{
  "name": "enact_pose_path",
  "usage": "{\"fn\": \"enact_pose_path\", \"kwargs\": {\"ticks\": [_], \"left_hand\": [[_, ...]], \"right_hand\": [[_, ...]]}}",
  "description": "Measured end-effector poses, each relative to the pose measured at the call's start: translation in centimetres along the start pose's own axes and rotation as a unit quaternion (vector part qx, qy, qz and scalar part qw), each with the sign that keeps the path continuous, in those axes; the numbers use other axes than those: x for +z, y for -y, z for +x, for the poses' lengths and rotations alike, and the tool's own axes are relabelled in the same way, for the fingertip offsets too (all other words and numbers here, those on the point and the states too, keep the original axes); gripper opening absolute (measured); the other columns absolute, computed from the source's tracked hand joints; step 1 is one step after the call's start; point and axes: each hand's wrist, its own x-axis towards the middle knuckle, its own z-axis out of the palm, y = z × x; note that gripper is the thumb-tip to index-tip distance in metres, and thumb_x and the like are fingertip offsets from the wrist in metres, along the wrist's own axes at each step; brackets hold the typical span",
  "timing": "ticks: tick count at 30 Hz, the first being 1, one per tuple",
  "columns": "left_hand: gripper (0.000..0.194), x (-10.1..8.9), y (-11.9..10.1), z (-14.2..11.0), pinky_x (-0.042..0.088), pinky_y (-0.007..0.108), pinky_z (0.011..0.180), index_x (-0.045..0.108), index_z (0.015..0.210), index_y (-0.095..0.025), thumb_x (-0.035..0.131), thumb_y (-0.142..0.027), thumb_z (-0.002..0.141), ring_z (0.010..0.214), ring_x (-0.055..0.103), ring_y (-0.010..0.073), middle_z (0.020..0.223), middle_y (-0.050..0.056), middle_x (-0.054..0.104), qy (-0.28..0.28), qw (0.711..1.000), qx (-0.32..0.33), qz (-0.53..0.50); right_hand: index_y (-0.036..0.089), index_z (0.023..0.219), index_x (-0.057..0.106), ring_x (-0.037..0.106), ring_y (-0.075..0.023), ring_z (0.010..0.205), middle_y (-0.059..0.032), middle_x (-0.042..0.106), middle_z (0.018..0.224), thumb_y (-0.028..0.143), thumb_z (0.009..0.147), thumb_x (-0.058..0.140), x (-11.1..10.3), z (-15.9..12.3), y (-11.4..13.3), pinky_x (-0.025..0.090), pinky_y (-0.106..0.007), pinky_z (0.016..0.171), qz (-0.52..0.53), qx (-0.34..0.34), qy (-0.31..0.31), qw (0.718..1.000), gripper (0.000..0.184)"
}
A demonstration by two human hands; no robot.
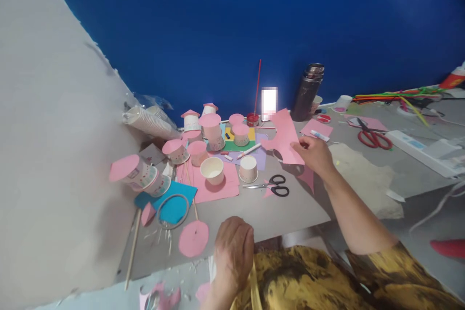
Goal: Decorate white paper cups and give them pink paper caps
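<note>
Blue wall (232, 19) behind the desk (301, 208), right hand (317, 156) pinching the cut pink sheet (286, 136) by its right edge, likely light, crease-prone; left hand (234, 247), can't tell its grip!

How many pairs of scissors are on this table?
2. The black-handled pair lies in front and right of the upside-down white cup; the red-handled pair lies between the right hand, holding pink paper, and the white power strip. Others could be hidden.

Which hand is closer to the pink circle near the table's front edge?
Left. The left hand is just right of the pink circle, not touching; the right hand is farther back and right, holding a pink sheet.
</note>
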Motion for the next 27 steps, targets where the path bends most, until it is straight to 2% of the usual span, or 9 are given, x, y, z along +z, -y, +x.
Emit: {"fn": "enact_pose_path", "kwargs": {"ticks": [4, 7, 10, 12, 14, 16, 19, 23, 27], "left_hand": [[0.018, 0.4, -0.1, 0.1, 0.049, 0.032, 0.071, 0.06, 0.085, -0.021, 0.051, -0.013, 0.098, 0.08, 0.061, 0.019, 0.082, 0.004, 0.065, -0.01, 0.997, -0.08, -0.017], [0.009, 0.3, 0.5, 1.2, 0.053, 0.033, 0.072, 0.064, 0.099, -0.022, 0.055, -0.025, 0.097, 0.081, 0.063, 0.0191, 0.093, 0.006, 0.067, -0.069, 0.976, -0.206, -0.013], [0.048, -0.5, 1.7, 3.7, 0.057, 0.038, 0.077, 0.053, 0.134, -0.022, 0.065, -0.035, 0.089, 0.093, 0.065, 0.0228, 0.123, 0.012, 0.063, -0.166, 0.931, -0.321, 0.045], [0.07, -1.1, 2.5, 6.0, 0.056, 0.045, 0.092, 0.043, 0.145, -0.021, 0.07, -0.04, 0.084, 0.123, 0.057, 0.0307, 0.139, 0.017, 0.054, -0.185, 0.93, -0.307, 0.082], [0.084, -1.4, 3.2, 8.5, 0.047, 0.052, 0.107, 0.036, 0.152, -0.021, 0.074, -0.04, 0.079, 0.138, 0.045, 0.0351, 0.15, 0.019, 0.045, -0.162, 0.937, -0.284, 0.121], [0.093, -1.5, 4.1, 10.7, 0.04, 0.057, 0.113, 0.031, 0.155, -0.019, 0.076, -0.037, 0.076, 0.141, 0.044, 0.0377, 0.152, 0.021, 0.045, -0.123, 0.945, -0.279, 0.122], [0.094, -1.7, 5.7, 12.9, 0.047, 0.053, 0.107, 0.029, 0.156, -0.017, 0.074, -0.032, 0.074, 0.133, 0.053, 0.0363, 0.145, 0.02, 0.054, -0.088, 0.938, -0.325, 0.087], [0.086, -2.5, 7.5, 13.1, 0.047, 0.054, 0.105, 0.036, 0.152, -0.016, 0.072, -0.032, 0.075, 0.126, 0.057, 0.0372, 0.135, 0.019, 0.06, -0.111, 0.929, -0.318, 0.153], [0.083, -1.9, 5.9, 11.3, 0.032, 0.067, 0.112, 0.038, 0.149, -0.006, 0.072, -0.036, 0.079, 0.135, 0.043, 0.0457, 0.137, 0.028, 0.051, -0.147, 0.933, -0.194, 0.263]], "right_hand": [[0.018, 0.08, 0.073, 0.053, -0.0145, 0.06, 0.002, 0.063, 0.065, 0.049, 0.082, 0.068, -3.4, -1.7, -2.6, 0.039, -0.024, 0.055, 0.162, 0.006, 0.037, 0.986, 0.031], [0.018, 0.079, 0.073, 0.049, -0.0132, 0.054, 0.0024, 0.059, 0.06, 0.052, 0.078, 0.07, -5.2, -3.4, -5.2, 0.036, -0.023, 0.048, 0.205, 0.052, 0.083, 0.974, 0.034], [0.019, 0.08, 0.074, 0.053, -0.0148, 0.058, 0.0006, 0.062, 0.064, 0.056, 0.078, 0.07, -6.3, -4.9, -7.9, 0.041, -0.023, 0.051, 0.214, 0.053, 0.135, 0.966, 0.038], [0.019, 0.08, 0.075, 0.053, -0.0155, 0.058, -0.0001, 0.062, 0.064, 0.059, 0.077, 0.071, -6.8, -5.8, -9.5, 0.042, -0.023, 0.051, 0.196, 0.045, 0.155, 0.967, 0.041], [0.019, 0.079, 0.075, 0.053, -0.0159, 0.058, -0.0006, 0.063, 0.064, 0.062, 0.078, 0.069, -7.2, -6.8, -10.7, 0.042, -0.023, 0.05, 0.183, 0.047, 0.157, 0.969, 0.043], [0.02, 0.081, 0.075, 0.053, -0.016, 0.059, -0.0006, 0.064, 0.066, 0.063, 0.08, 0.067, -7.6, -7.8, -11.2, 0.042, -0.023, 0.051, 0.177, 0.057, 0.152, 0.971, 0.043], [0.022, 0.082, 0.075, 0.055, -0.0161, 0.061, 0.0001, 0.066, 0.068, 0.061, 0.081, 0.065, -8.2, -9.0, -10.9, 0.042, -0.022, 0.053, 0.183, 0.073, 0.147, 0.969, 0.041], [0.023, 0.08, 0.075, 0.056, -0.0165, 0.058, 0.0008, 0.065, 0.063, 0.06, 0.081, 0.064, -8.7, -9.2, -10.8, 0.043, -0.021, 0.051, 0.185, 0.086, 0.135, 0.97, 0.039], [0.022, 0.077, 0.076, 0.057, -0.0162, 0.057, 0.0005, 0.065, 0.063, 0.06, 0.079, 0.067, -8.5, -8.1, -12.0, 0.044, -0.021, 0.05, 0.179, 0.068, 0.141, 0.971, 0.039]]}}
